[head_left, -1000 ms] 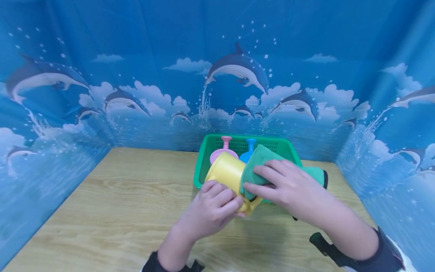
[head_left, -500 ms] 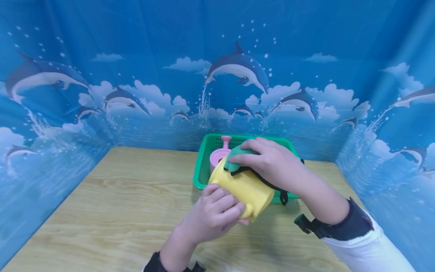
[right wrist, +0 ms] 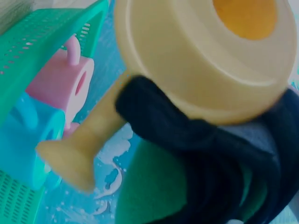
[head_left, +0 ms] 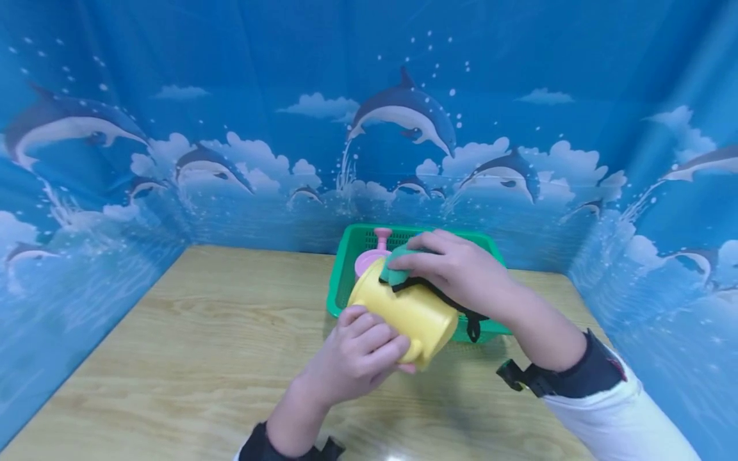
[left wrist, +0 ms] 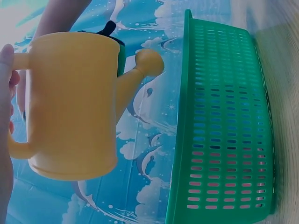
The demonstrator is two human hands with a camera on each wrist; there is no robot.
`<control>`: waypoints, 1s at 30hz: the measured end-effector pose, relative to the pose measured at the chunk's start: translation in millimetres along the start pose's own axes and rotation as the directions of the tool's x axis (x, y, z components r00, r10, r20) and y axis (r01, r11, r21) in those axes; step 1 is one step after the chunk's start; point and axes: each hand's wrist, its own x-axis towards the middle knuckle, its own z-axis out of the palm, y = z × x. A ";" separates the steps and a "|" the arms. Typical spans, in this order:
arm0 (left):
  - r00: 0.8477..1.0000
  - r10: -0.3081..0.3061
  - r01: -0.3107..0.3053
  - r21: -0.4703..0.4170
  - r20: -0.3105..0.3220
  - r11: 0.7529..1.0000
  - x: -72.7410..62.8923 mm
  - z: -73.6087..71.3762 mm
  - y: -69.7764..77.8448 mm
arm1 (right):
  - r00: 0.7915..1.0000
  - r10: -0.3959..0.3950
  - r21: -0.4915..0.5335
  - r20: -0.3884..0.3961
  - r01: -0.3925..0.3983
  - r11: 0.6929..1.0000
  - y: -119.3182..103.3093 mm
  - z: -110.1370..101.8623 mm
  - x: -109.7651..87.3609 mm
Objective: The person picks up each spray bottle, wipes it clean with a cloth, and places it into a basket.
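Note:
A yellow watering can (head_left: 398, 314) is tilted in front of the basket in the head view. Its handle is gripped by my left hand (head_left: 360, 358), whose curled fingers also show at the edge of the left wrist view. My right hand (head_left: 469, 272) holds a green cloth (head_left: 398, 266) with black edging against the can's far side. In the left wrist view the can's spout (left wrist: 131, 86) points toward the basket. The right wrist view shows the can's opening up close, with the cloth's dark trim (right wrist: 154, 112) bunched against its wall. Part of the cloth is hidden under the right hand.
Behind the hands stands a green perforated basket (head_left: 336, 285) on the wooden table (head_left: 202, 358). A pink watering can (right wrist: 58, 79) and a blue one (right wrist: 30, 140) lie in it. A dolphin-print curtain (head_left: 259, 96) encloses the back and sides.
My right hand has moved left and away from me with the cloth, from the can's right part toward its other end. The left hand keeps its grip while the can turns slightly.

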 end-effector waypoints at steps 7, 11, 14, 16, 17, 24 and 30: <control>1.000 -0.011 0.011 -0.010 0.001 1.000 -0.3 -2.4 -2.0 | 0.999 -0.036 0.046 -0.012 0.037 0.998 5.3 -13.7 -21.0; 1.000 -0.017 0.017 -0.013 0.012 1.000 -0.8 -3.4 -0.8 | 0.999 -0.035 0.046 -0.019 0.036 0.998 4.7 -21.7 -34.6; 1.000 -0.023 0.023 -0.015 0.009 1.000 -0.9 -3.8 -0.1 | 0.999 -0.022 0.054 -0.028 0.023 0.998 4.4 -26.1 -43.4; 1.000 -0.025 0.025 -0.014 0.003 1.000 -0.5 -4.1 -0.2 | 0.999 -0.014 0.062 -0.036 0.016 0.998 4.7 -27.6 -47.4; 1.000 -0.022 0.022 -0.012 0.000 1.000 -0.1 -4.2 -0.6 | 0.999 -0.012 0.067 -0.043 0.015 0.998 5.0 -27.8 -48.4; 1.000 0.015 -0.015 -0.001 -0.008 1.000 2.8 -5.9 -0.6 | 0.999 0.035 0.104 -0.037 -0.031 0.994 4.1 -20.8 -42.4; 0.998 0.061 -0.061 0.011 -0.031 0.998 7.1 -5.2 1.8 | 0.983 0.168 0.054 0.067 -0.172 0.984 2.5 -10.1 -21.3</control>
